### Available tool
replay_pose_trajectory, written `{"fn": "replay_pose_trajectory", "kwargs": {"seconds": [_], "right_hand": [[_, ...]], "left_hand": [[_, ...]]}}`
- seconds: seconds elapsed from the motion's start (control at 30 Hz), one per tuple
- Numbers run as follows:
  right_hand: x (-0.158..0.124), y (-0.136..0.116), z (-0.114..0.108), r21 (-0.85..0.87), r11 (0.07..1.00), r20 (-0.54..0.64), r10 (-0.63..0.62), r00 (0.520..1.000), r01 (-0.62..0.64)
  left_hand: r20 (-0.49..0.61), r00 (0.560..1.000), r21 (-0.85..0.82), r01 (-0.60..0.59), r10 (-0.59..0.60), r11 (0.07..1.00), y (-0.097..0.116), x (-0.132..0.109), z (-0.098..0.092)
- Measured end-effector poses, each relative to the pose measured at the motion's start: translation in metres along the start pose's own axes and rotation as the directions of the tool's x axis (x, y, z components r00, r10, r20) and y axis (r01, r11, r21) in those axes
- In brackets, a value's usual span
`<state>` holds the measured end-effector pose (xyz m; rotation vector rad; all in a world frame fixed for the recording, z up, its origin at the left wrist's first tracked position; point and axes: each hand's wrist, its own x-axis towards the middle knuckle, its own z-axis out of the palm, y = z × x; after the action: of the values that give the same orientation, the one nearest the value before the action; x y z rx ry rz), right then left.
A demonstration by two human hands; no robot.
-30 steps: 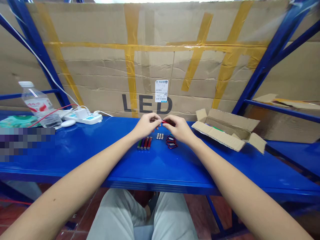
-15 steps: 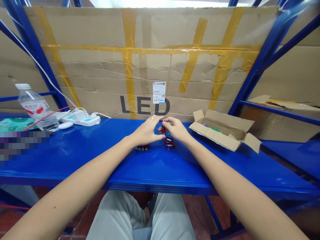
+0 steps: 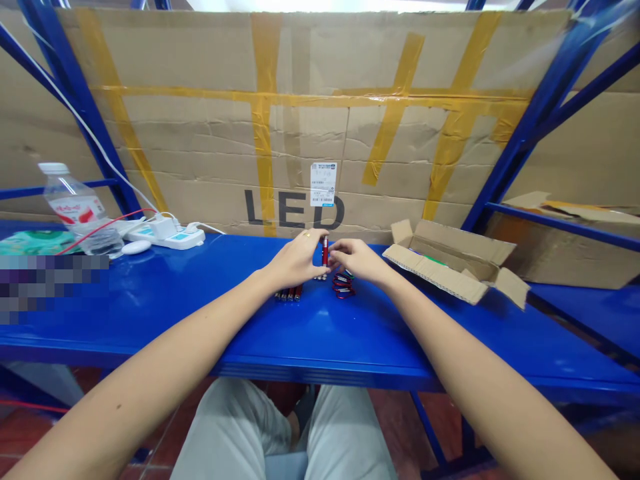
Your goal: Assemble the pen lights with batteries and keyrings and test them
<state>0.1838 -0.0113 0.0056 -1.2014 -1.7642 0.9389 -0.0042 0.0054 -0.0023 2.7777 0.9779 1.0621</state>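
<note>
Red tube (image 3: 325, 251) now stands upright over the blue shelf (image 3: 200, 313), pinched between left hand (image 3: 295, 261) and right hand (image 3: 356, 259); a second ago it lay level. Both hands closed on it. Small batteries (image 3: 321, 276) sit just beneath, other tubes (image 3: 289, 294) beside.

A large flattened cardboard sheet (image 3: 310, 120) fills the upper half of the frame, crossed with yellow tape and printed "LED", with a white label (image 3: 323, 183) just right of centre. Blue rack posts (image 3: 75, 100) rise at both sides. At the left of the blue shelf (image 3: 200, 313) stand a clear water bottle (image 3: 75, 207) and, beside it, a white power strip (image 3: 167, 233) with a red wire (image 3: 100, 227) looping across. Right of centre lies an open small cardboard box (image 3: 457, 263).
</note>
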Motion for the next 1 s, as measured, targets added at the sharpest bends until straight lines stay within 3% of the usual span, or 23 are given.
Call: {"fn": "replay_pose_trajectory", "kwargs": {"seconds": [0.07, 0.1, 0.2, 0.3, 0.67, 0.8, 0.87, 0.93, 1.0], "right_hand": [[-0.004, -0.003, -0.013, -0.139, 0.99, 0.032, -0.011, 0.999, 0.015], [-0.006, -0.004, -0.02, -0.178, 0.984, 0.11, 0.005, 0.994, 0.015], [-0.011, -0.006, -0.036, -0.35, 0.937, 0.4, 0.162, 0.902, -0.013], [-0.012, -0.005, -0.04, -0.449, 0.893, 0.482, 0.269, 0.834, -0.029], [-0.021, -0.015, -0.018, -0.634, 0.77, 0.453, 0.289, 0.844, 0.076], [-0.022, -0.016, -0.015, -0.585, 0.798, 0.465, 0.185, 0.866, 0.143], [-0.016, -0.011, -0.017, -0.51, 0.84, 0.381, 0.024, 0.924, 0.189], [-0.009, -0.006, -0.018, -0.394, 0.903, 0.205, -0.098, 0.974, 0.174], [-0.003, -0.001, -0.017, -0.186, 0.982, 0.05, -0.032, 0.998, 0.041]], "left_hand": [[-0.053, 0.998, -0.015, 0.02, -0.021, 1.0, -0.003, 0.0, 0.0], [-0.077, 0.997, -0.024, 0.026, -0.027, 0.999, -0.004, 0.001, 0.001], [-0.133, 0.99, -0.066, 0.044, -0.052, 0.997, -0.005, 0.001, 0.0], [-0.173, 0.981, -0.126, 0.065, -0.087, 0.99, -0.003, 0.001, 0.0], [-0.204, 0.969, -0.239, 0.089, -0.14, 0.967, 0.003, 0.0, -0.002], [-0.234, 0.944, -0.384, 0.128, -0.231, 0.914, 0.0, 0.002, 0.003], [-0.222, 0.921, -0.515, 0.168, -0.32, 0.84, 0.0, 0.005, 0.004], [-0.148, 0.885, -0.662, 0.243, -0.441, 0.709, 0.0, 0.007, 0.004], [-0.034, 0.838, -0.775, 0.322, -0.545, 0.543, 0.002, 0.01, 0.002]]}}
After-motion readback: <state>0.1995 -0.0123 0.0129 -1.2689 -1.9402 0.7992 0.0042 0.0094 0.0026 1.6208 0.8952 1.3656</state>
